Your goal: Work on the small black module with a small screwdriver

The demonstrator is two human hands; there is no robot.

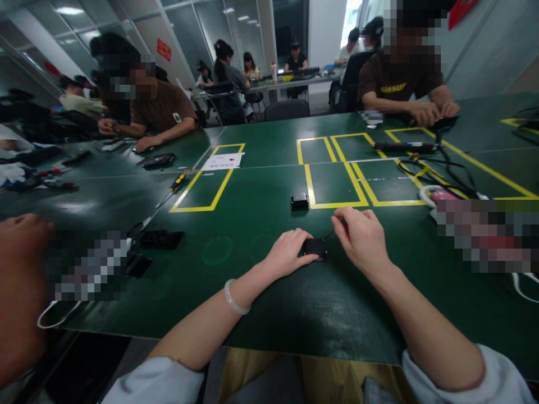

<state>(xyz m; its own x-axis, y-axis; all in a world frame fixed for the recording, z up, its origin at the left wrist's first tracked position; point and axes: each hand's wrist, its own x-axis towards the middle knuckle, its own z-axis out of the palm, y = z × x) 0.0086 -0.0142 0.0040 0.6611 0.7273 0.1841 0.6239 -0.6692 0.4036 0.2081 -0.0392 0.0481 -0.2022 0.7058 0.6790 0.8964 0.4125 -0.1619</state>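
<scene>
A small black block [315, 248] lies on the green table [261, 314] in front of me. My left hand [290, 251] grips it from the left, thumb at its near edge and fingers at its far edge. My right hand [361, 235] is closed in a pinch on a thin dark tool [329, 235], whose tip meets the block's right side. The tool's other end is hidden in my fingers. A second black block [300, 201] stands on the table just beyond my left hand, touched by neither hand.
Yellow tape [192, 210] marks rectangles on the table. A yellow-black screwdriver [177, 181] and black parts [161, 239] lie to the left. Black cables [457, 168] and a pink item [444, 195] are at the right. A person's arm [21, 292] enters at the left edge; others sit across.
</scene>
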